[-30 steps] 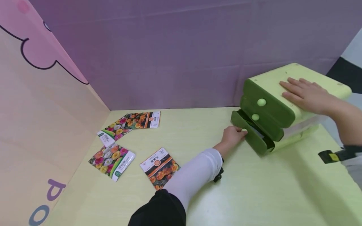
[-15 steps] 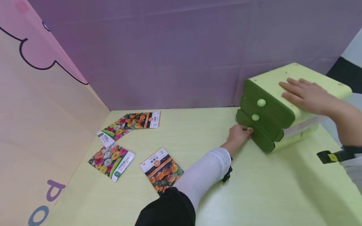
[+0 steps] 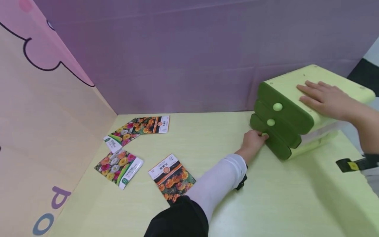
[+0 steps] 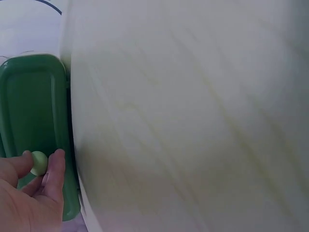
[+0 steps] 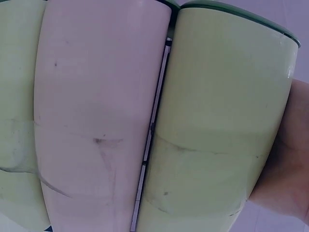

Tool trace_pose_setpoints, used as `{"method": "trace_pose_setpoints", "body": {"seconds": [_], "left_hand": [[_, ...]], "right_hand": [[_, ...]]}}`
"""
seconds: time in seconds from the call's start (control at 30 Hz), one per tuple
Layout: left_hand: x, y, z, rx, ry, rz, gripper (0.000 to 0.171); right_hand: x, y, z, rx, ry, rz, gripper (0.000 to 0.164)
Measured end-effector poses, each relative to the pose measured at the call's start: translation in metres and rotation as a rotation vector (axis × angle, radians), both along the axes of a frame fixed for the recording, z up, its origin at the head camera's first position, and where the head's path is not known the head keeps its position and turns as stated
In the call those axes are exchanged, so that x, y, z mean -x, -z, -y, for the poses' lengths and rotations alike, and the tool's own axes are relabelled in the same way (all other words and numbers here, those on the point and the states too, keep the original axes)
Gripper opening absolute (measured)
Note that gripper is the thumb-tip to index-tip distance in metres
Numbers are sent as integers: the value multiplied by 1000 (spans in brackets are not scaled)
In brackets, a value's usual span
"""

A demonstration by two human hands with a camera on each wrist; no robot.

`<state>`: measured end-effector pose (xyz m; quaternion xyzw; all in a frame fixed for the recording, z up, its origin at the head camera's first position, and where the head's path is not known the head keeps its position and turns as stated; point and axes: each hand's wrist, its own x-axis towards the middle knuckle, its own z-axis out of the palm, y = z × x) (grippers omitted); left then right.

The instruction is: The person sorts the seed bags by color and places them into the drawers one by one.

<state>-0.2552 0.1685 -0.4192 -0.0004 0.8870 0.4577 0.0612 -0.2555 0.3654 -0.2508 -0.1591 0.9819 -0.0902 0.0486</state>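
A small drawer unit (image 3: 328,87) with a pale yellow-green body and three dark green drawer fronts stands at the right. All three drawers are closed. My left hand (image 3: 251,143) pinches the round light-green knob (image 4: 39,163) of the bottom drawer (image 4: 31,106) between thumb and fingers. On the unit's top my right hand (image 3: 327,98) rests flat, fingers spread. In the right wrist view, part of the right hand (image 5: 285,154) shows at the edge of the unit's top tier (image 5: 217,111); its fingertips are hidden there.
To the left on the table lie several flower seed packets: an orange-flower packet (image 3: 173,179) partly under my left sleeve, a mixed-flower packet (image 3: 118,166), and an overlapping pair with another orange-flower packet (image 3: 151,125) on top. A purple backdrop (image 3: 177,59) rises behind the table.
The bottom drawer, partly pulled out a second ago, has slid in flush with the others, pushed by my left hand on its knob. My right hand has stayed on top.
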Motion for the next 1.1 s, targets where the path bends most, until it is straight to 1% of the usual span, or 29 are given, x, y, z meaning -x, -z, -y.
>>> {"method": "trace_pose_setpoints", "body": {"seconds": [0.17,0.27,0.4,0.53,0.6,0.63,0.67,0.73,0.8,0.87,0.93,0.97,1.0,1.1], "left_hand": [[3,1,0,-25,11,14,20],[6,2,1,10,46,-9,21],[8,1,3,94,89,-39,24],[7,-1,5,105,69,-20,25],[7,-2,7,79,43,-26,31],[7,-3,8,52,29,-32,34],[7,-4,9,22,23,-46,37],[8,-7,10,-74,22,-75,44],[9,-11,11,-162,47,-114,47],[10,-15,9,-219,95,-155,50],[10,-18,6,-232,128,-184,50],[10,-19,5,-237,134,-190,49],[10,-20,3,-239,133,-195,48],[8,-22,-3,-272,90,-177,43]], "right_hand": [[0,0,1,-22,19,-11,61],[1,0,1,-19,14,-14,60],[2,0,1,0,-5,-5,59],[2,3,1,4,-14,-6,58],[1,4,0,1,-13,-12,58],[1,5,0,1,-12,-15,58],[0,5,0,0,-11,-19,58],[-1,5,0,-6,-5,-22,58],[-1,4,0,-20,7,-25,59],[-2,3,-1,-33,18,-29,60],[-1,2,-1,-45,26,-34,60],[-2,2,-2,-47,27,-35,61],[-1,2,-3,-45,25,-37,60],[-1,4,-4,-38,18,-44,60]]}}
